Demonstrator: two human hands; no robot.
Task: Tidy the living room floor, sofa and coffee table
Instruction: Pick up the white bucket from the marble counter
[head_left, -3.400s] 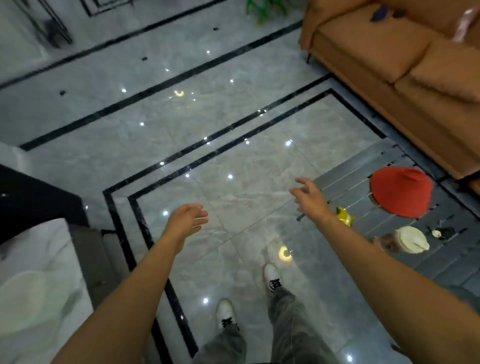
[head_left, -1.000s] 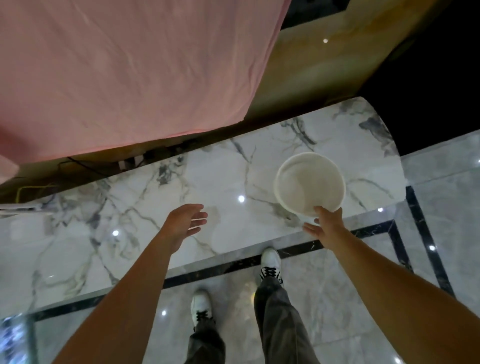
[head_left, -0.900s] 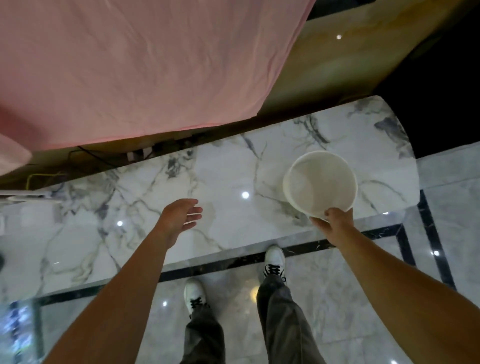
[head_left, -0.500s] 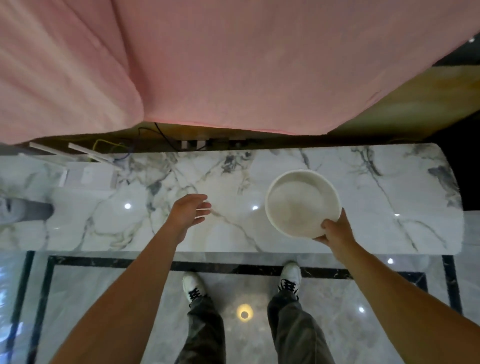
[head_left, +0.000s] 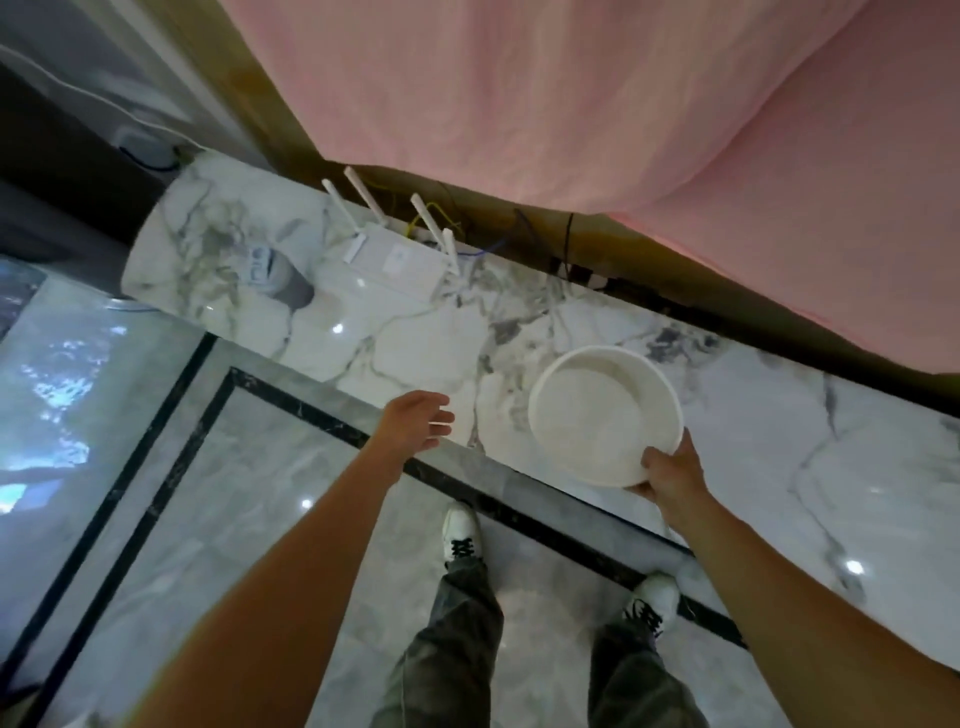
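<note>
Head view: the right hand (head_left: 670, 475) pinches the near rim of a round white plastic basin (head_left: 605, 415) over the white marble counter (head_left: 779, 415); the left hand (head_left: 418, 418) hovers beside it, fingers loose, holding nothing.

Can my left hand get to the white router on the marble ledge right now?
Probably yes: the left hand is empty and open, and only bare marble ledge lies between it and the router.
</note>
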